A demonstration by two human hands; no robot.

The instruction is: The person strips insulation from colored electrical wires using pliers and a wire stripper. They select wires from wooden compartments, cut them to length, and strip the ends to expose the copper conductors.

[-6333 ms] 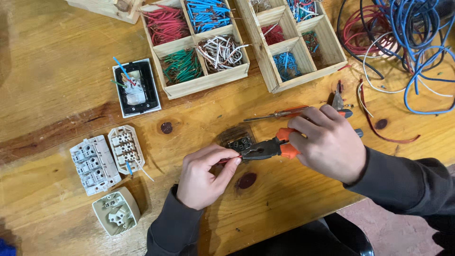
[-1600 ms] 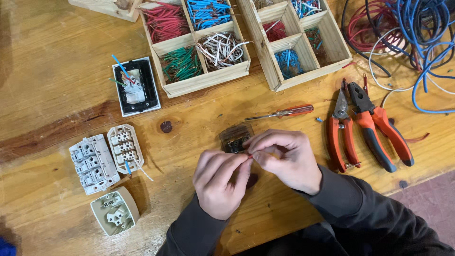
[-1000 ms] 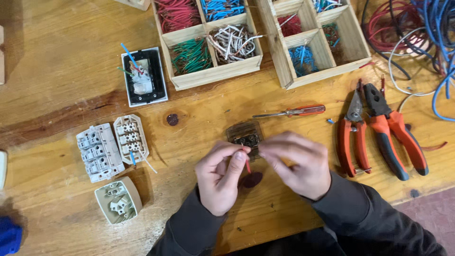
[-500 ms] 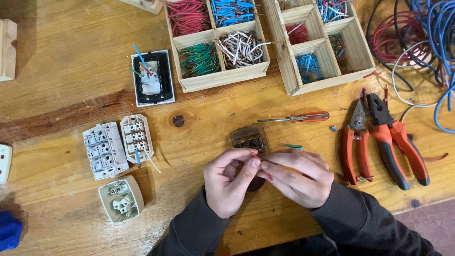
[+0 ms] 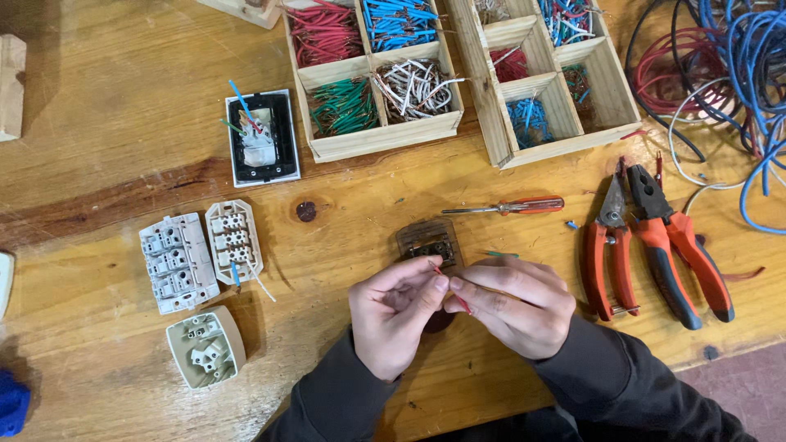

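Note:
My left hand (image 5: 397, 315) and my right hand (image 5: 516, 303) meet at the fingertips over the wooden table (image 5: 123, 123). Between them they pinch a short red wire (image 5: 455, 296), whose far end reaches a small brown switch module (image 5: 428, 242) lying just beyond my fingers. A short green wire piece (image 5: 499, 254) lies beside the module. Both sleeves are dark grey.
A red-handled screwdriver (image 5: 512, 206) lies beyond the module. Two pliers with orange handles (image 5: 655, 241) lie to the right. Wooden trays of cut coloured wires (image 5: 372, 74) stand at the back, with loose cable coils (image 5: 720, 74) at right. White switch parts (image 5: 201, 254) and a black-framed switch (image 5: 260, 137) sit left.
The pliers left my right hand and now lie on the table at right. Both hands have come together on the red wire by the brown module. The camera view has shifted slightly.

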